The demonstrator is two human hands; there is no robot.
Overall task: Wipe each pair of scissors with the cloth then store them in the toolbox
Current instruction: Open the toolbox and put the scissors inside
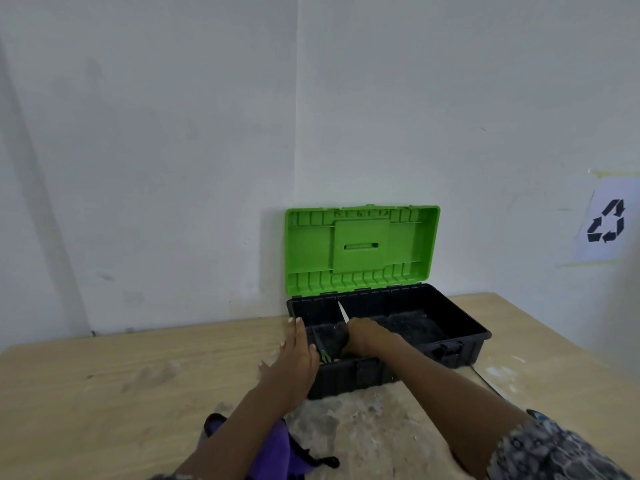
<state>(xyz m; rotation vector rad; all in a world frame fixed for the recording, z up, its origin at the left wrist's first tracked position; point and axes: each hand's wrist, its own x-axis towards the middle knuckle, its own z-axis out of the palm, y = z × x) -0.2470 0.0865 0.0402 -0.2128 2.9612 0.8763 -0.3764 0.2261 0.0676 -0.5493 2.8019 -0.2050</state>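
Storing step: my right hand (363,336) grips the black-handled steel scissors (343,313) inside the green-lidded black plastic toolbox (346,375), my left hand (298,355) rests flat-fingered on its rim, and next I'd release gently, then fetch the purple cloth (268,448).

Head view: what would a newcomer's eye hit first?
The bright green plastic toolbox lid, raised open against the white wall over its black tub on the pale wooden table. Inside the tub's left end the right hand grips silver-bladed scissors, blade tip up; the left hand rests on the left rim.
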